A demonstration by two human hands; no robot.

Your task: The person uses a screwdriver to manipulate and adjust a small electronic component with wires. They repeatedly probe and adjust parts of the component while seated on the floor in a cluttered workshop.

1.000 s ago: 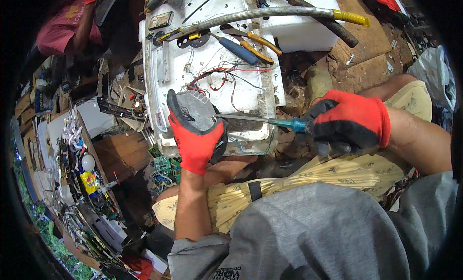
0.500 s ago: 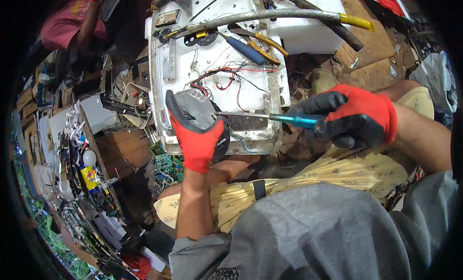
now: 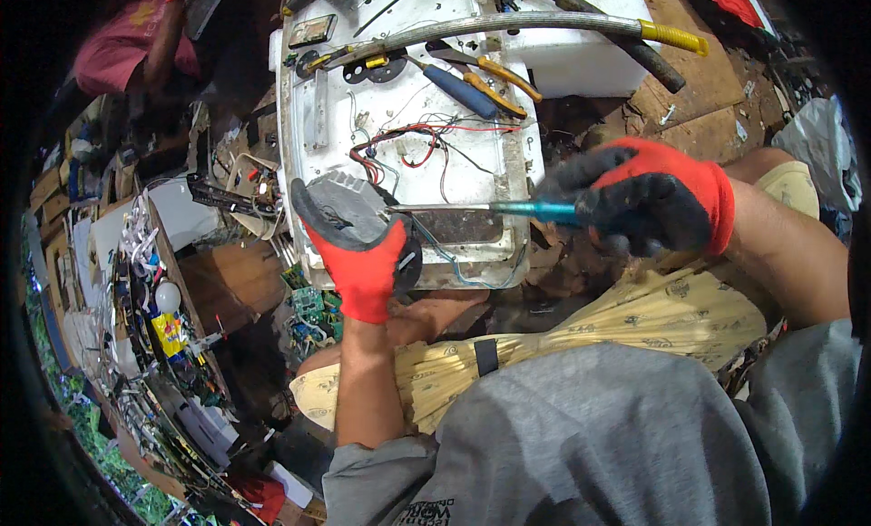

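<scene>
My left hand [image 3: 358, 263], in a red and black glove, grips a grey finned housing [image 3: 349, 204] above the near end of a white panel [image 3: 426, 177]. A round black part shows beneath that hand. My right hand [image 3: 667, 199], gloved the same way, is closed round the teal handle of a screwdriver [image 3: 535, 211]. The shaft points left and its tip meets the right edge of the housing, close to my left thumb. Red, black and blue wires [image 3: 408, 145] lie on the panel just beyond the housing.
Across the panel's far part lie a braided hose [image 3: 508, 25] with a yellow end, a blue-handled tool [image 3: 461, 92] and orange-handled pliers [image 3: 499, 89]. Green circuit boards [image 3: 318, 313] and heaped scrap [image 3: 163, 363] sit at the left. Another person [image 3: 136, 41] is at the far left.
The grey housing has tilted and shifted slightly left with my left hand. My right hand and the screwdriver have moved a little left too, the tip staying at the housing's edge.
</scene>
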